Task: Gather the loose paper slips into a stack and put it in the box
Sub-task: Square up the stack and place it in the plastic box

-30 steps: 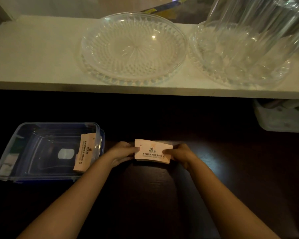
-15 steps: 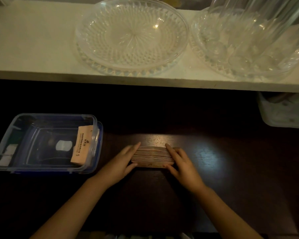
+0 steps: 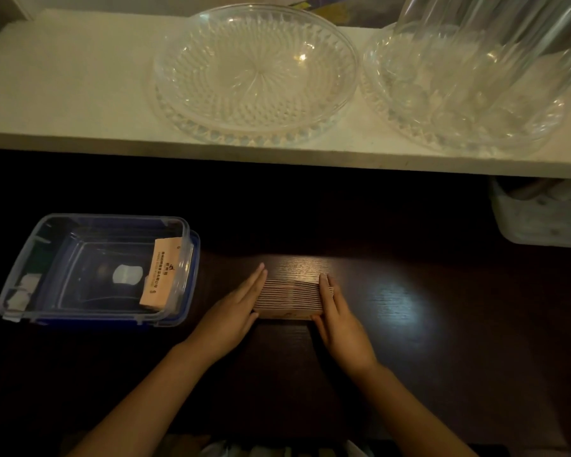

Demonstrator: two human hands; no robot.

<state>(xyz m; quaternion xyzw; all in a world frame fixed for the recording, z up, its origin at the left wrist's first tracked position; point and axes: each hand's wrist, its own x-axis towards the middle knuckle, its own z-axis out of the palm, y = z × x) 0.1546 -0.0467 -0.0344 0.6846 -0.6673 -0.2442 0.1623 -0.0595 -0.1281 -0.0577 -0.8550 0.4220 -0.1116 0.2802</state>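
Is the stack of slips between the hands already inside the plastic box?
No, the stack stands on the dark table, pressed between both hands, right of the box.

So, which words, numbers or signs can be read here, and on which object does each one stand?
Paper bundle in the box: a small logo and one line of printed characters, too blurred to read.
Stack between the hands: a faint mark on its near face, unreadable.
White label on the box floor: no text visible.
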